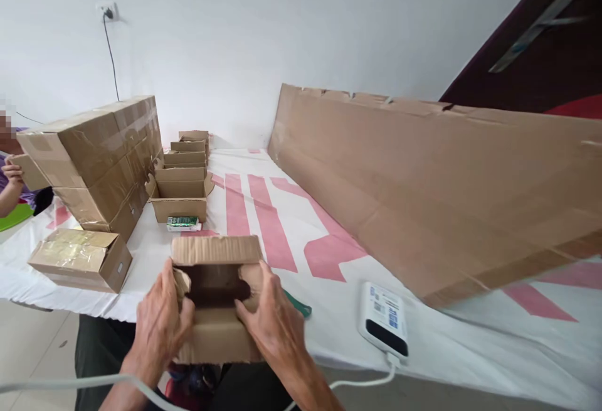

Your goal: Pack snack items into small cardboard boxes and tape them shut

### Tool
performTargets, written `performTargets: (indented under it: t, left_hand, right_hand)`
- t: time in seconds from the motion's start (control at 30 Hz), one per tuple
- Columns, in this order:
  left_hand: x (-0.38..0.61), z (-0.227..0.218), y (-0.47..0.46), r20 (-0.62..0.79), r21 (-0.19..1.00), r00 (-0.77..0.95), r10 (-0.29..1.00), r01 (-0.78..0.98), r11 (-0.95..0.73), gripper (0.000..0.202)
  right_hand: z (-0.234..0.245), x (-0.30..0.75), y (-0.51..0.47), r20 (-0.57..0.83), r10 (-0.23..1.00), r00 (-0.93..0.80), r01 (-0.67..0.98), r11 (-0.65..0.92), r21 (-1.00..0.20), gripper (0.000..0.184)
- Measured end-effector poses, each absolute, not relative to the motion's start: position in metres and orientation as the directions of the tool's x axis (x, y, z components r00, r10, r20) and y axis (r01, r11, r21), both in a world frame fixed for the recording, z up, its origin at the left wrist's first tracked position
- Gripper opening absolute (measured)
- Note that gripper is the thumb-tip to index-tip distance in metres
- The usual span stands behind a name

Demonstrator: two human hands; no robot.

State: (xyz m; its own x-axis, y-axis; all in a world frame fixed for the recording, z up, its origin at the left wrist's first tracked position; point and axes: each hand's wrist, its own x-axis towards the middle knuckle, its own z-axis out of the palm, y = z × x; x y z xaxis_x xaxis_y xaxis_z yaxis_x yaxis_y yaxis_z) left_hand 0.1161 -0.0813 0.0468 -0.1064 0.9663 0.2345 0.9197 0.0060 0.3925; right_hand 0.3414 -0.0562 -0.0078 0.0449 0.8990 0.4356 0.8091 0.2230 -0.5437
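Observation:
At the table's front edge I hold a small open cardboard box (221, 336) between both hands. Its long front and back flaps stand spread apart and its inside is dark. My left hand (162, 317) grips the box's left end, thumb by the short left flap. On the right end is my right hand (275, 314), its thumb at the opening beside the short right flap. A green object (298, 305), partly hidden, lies just behind my right hand. Beyond the box, a small green-and-white carton (183, 224) rests against an open cardboard box (181, 209).
Several open boxes (185, 159) line up toward the wall. To their left rises a stack of taped boxes (101, 160), with one taped box (82, 259) in front. A large cardboard sheet (437, 191) leans at right. A white device (384, 320) trails a cable. Another person's hand (13, 171) shows far left.

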Motion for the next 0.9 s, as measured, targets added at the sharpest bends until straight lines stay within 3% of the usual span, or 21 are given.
performTargets:
  t: [0.1, 0.2, 0.37, 0.57, 0.63, 0.7, 0.77, 0.8, 0.87, 0.9]
  left_hand:
    - [0.114, 0.039, -0.108, 0.243, 0.55, -0.038, 0.969, 0.829, -0.105, 0.083]
    - [0.103, 0.05, -0.115, 0.217, 0.673, -0.057, 0.974, 0.731, -0.108, 0.07]
    - [0.074, 0.08, -0.082, 0.17, 0.754, -0.105, 0.98, 0.655, -0.061, 0.048]
    - [0.041, 0.085, -0.02, 0.265, 0.686, -0.257, 0.929, 0.728, 0.005, 0.056]
    - [0.042, 0.085, -0.02, 0.404, 0.659, -0.333, 0.852, 0.752, -0.019, 0.053]
    - [0.052, 0.079, -0.037, 0.633, 0.549, -0.347, 0.692, 0.832, -0.085, 0.044]
    - [0.07, 0.06, -0.064, 0.831, 0.359, -0.218, 0.511, 0.912, -0.196, 0.03]
    - [0.08, 0.047, -0.076, 0.857, 0.283, -0.116, 0.502, 0.92, -0.272, 0.022]
    - [0.096, 0.017, -0.087, 0.786, 0.24, 0.046, 0.616, 0.896, -0.373, 0.008]
    - [0.101, 0.004, -0.085, 0.709, 0.241, 0.089, 0.7, 0.902, -0.358, 0.011]
  right_hand:
    - [-0.014, 0.366, -0.073, 0.406, 0.912, 0.057, 0.808, 0.197, -0.555, 0.076]
    - [-0.012, 0.379, -0.078, 0.374, 0.927, 0.025, 0.755, 0.228, -0.615, 0.065]
    - [0.005, 0.373, -0.048, 0.309, 0.95, -0.047, 0.597, 0.275, -0.754, 0.054]
    - [0.027, 0.344, 0.012, 0.301, 0.945, -0.13, 0.498, 0.325, -0.804, 0.033]
    - [0.028, 0.336, 0.033, 0.32, 0.94, -0.117, 0.501, 0.334, -0.798, 0.029]
    - [0.026, 0.33, 0.054, 0.339, 0.936, -0.095, 0.497, 0.339, -0.799, 0.027]
    - [0.024, 0.324, 0.073, 0.346, 0.934, -0.084, 0.49, 0.341, -0.803, 0.029]
    - [0.023, 0.32, 0.081, 0.346, 0.935, -0.081, 0.487, 0.34, -0.804, 0.03]
    - [0.021, 0.309, 0.095, 0.345, 0.935, -0.076, 0.485, 0.338, -0.807, 0.03]
    - [0.021, 0.303, 0.1, 0.345, 0.936, -0.072, 0.486, 0.335, -0.807, 0.029]
